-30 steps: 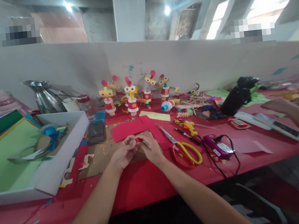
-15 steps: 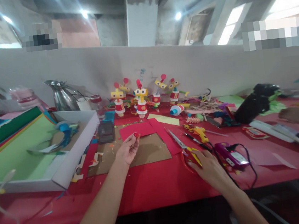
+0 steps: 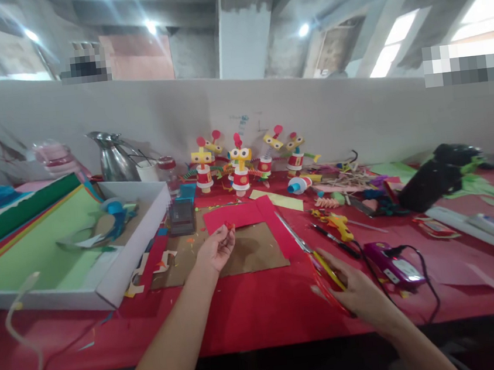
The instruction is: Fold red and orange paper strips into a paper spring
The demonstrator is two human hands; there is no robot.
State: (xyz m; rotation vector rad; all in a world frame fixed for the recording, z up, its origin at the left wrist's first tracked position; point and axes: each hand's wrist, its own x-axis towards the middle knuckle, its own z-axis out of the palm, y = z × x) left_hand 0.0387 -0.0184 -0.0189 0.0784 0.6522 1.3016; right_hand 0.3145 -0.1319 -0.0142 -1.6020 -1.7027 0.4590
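Observation:
My left hand (image 3: 217, 249) is closed in a pinch on a small red piece (image 3: 229, 226), perhaps paper, above the brown cardboard (image 3: 254, 249). Red paper (image 3: 232, 215) lies just beyond those fingertips. Over on the right, my right hand (image 3: 360, 291) is closed around the red and yellow handles of the scissors (image 3: 297, 235). Their blades point away and to the left, along the edge of the red paper. Motion blurs the handles, and some of the fingers there are hidden.
Several cup figures (image 3: 241, 177) stand by the back wall. A white box of coloured paper (image 3: 138, 220) is at left. A yellow glue gun (image 3: 342, 227), a purple power socket (image 3: 392, 267) with its cable, and a black bag-like bundle (image 3: 427, 181) lie at right.
My right hand has drawn the scissors nearer and tipped their handles toward me. The left hand keeps its pinch on the red piece. The whole view has shifted slightly.

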